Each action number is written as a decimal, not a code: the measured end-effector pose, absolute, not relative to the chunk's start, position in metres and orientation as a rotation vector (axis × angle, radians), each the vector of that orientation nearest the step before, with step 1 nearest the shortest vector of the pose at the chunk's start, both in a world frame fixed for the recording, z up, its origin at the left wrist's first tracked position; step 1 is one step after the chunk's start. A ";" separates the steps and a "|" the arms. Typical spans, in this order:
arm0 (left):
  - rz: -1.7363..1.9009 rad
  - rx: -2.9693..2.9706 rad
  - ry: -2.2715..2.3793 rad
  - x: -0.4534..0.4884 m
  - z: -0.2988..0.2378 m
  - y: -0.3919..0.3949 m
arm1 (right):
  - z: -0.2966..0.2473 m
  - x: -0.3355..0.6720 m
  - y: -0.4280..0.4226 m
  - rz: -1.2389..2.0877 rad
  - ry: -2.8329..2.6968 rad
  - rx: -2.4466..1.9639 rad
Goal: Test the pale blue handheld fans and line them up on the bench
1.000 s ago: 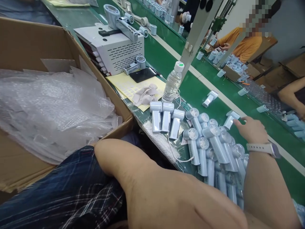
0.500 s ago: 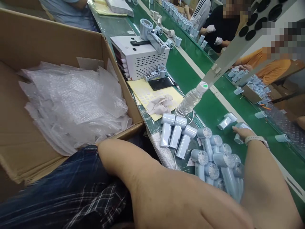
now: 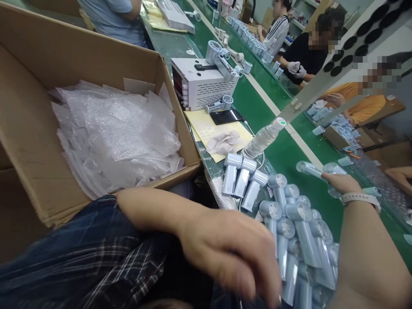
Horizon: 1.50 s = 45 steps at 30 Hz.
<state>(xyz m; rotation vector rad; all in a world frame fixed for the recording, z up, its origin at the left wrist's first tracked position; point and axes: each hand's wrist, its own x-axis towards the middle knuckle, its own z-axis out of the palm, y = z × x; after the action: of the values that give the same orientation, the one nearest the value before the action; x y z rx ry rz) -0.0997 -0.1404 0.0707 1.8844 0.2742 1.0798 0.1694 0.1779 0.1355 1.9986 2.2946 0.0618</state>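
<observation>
My left hand [image 3: 234,244] hangs near the table's front edge, left of a pile of light blue handheld fans [image 3: 301,212]. Its fingers are loosely bent and apart from the thumb, with nothing visible in them. Over the green belt reaches my right hand [image 3: 344,182], a pale band at the wrist. Its fingers close on the handle end of one handheld fan [image 3: 310,169]; another fan [image 3: 334,168] lies right behind the fingers, partly covered. Three fans [image 3: 243,182] stand in a row left of the pile, heads up.
An open cardboard box [image 3: 77,40] with bubble-wrap bags [image 3: 119,133] stands at left. Behind the fans are a water bottle [image 3: 262,139], a cloth [image 3: 223,142], a phone [image 3: 226,116] and a white instrument [image 3: 202,81]. Several co-workers sit along the belt [image 3: 273,150].
My left hand has drawn back from the camera and lower left, uncovering more of the pile. The fan beside my right hand has turned and now meets its fingertips. The view has shifted slightly.
</observation>
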 end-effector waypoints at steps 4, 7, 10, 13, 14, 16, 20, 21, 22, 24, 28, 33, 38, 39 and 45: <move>0.975 1.336 0.554 -0.083 0.026 -0.095 | 0.162 0.169 0.087 0.008 2.387 2.137; 1.143 1.030 0.473 -0.049 0.003 -0.082 | 0.146 0.158 -0.003 0.068 2.824 1.976; 1.370 0.726 0.310 -0.022 0.008 -0.085 | 0.105 0.142 -0.077 0.157 3.117 1.732; 1.356 0.558 0.337 -0.015 0.018 -0.092 | 0.065 0.135 -0.115 0.153 3.143 1.726; 1.315 0.545 0.357 -0.016 0.017 -0.094 | 0.056 0.137 -0.122 0.103 3.156 1.730; 1.212 0.549 0.389 -0.019 0.011 -0.098 | 0.044 0.146 -0.128 -0.163 3.211 1.658; 1.125 0.531 0.393 -0.029 -0.008 -0.099 | 0.033 0.172 -0.133 -0.587 3.047 2.015; 1.141 0.530 0.389 -0.032 -0.010 -0.098 | 0.029 0.175 -0.133 -0.461 2.867 2.219; 1.166 0.539 0.385 -0.035 -0.011 -0.097 | 0.024 0.176 -0.132 -0.268 2.657 2.359; 1.234 0.588 0.387 -0.041 -0.008 -0.095 | 0.014 0.173 -0.131 0.056 2.328 2.365; 1.388 0.723 0.449 -0.048 0.005 -0.094 | 0.005 0.159 -0.130 0.216 2.217 2.247; 1.517 0.792 0.538 -0.053 0.010 -0.098 | -0.002 0.164 -0.143 -0.063 2.300 2.315; 1.514 0.771 0.539 -0.056 0.009 -0.098 | -0.026 0.160 -0.151 -0.935 2.350 2.623; 1.507 0.764 0.533 -0.056 0.009 -0.098 | -0.030 0.156 -0.150 -1.125 2.313 2.673; 1.491 0.760 0.484 -0.057 0.010 -0.101 | -0.032 0.141 -0.139 -1.819 2.300 2.649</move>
<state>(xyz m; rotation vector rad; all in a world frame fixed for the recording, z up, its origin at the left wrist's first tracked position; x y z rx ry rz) -0.0571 -0.1010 0.0100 0.7605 0.4844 1.4910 0.1406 -0.1390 -0.0325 2.6485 2.2999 -1.8191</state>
